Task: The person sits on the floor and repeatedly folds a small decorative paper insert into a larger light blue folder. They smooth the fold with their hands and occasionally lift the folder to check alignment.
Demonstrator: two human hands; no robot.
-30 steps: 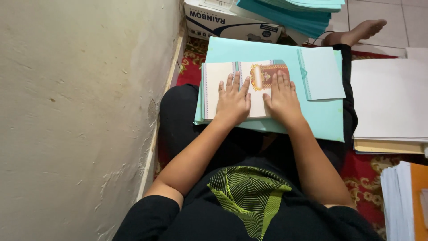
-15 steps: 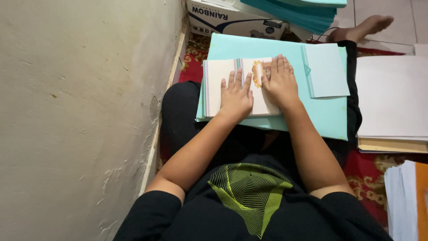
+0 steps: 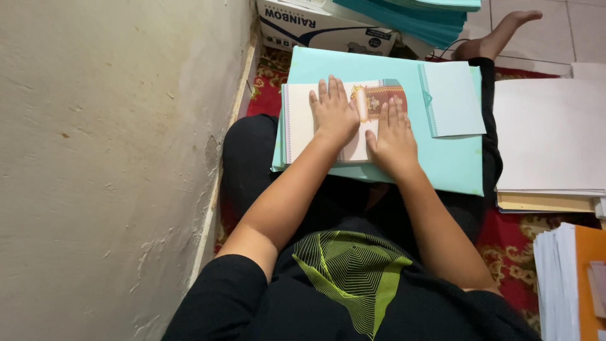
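From the head camera, looking down at a person sitting on the floor beside a pale wall (image 3: 113, 158), legs stretched out in black trousers. A large pale green sheet (image 3: 442, 164) lies across the lap, and on its left half rests a white booklet (image 3: 300, 120) with a red and gold patterned cover panel (image 3: 382, 98) at its far right corner.

The left hand (image 3: 334, 113) lies flat on the middle of the booklet, palm down, its fingers (image 3: 328, 91) slightly spread and pointing away from the body. The right hand (image 3: 394, 136) is just beside it, also palm down, fingers close together with their tips on the lower edge of the patterned panel. The two hands touch, or nearly so, at the thumbs; I cannot quite tell which. Neither hand pinches anything; both simply press down.

A smaller pale green card (image 3: 451, 98) sits on the sheet's far right corner, just beside the booklet. Past the sheet's far edge stands a white cardboard box (image 3: 322, 28) with a stack of teal paper (image 3: 416, 16) on top. A bare foot (image 3: 499, 35) rests on the tiled floor. To the right lie a white paper pile (image 3: 549, 136) on the red carpet (image 3: 511, 246) and another stack with an orange folder (image 3: 590, 278).
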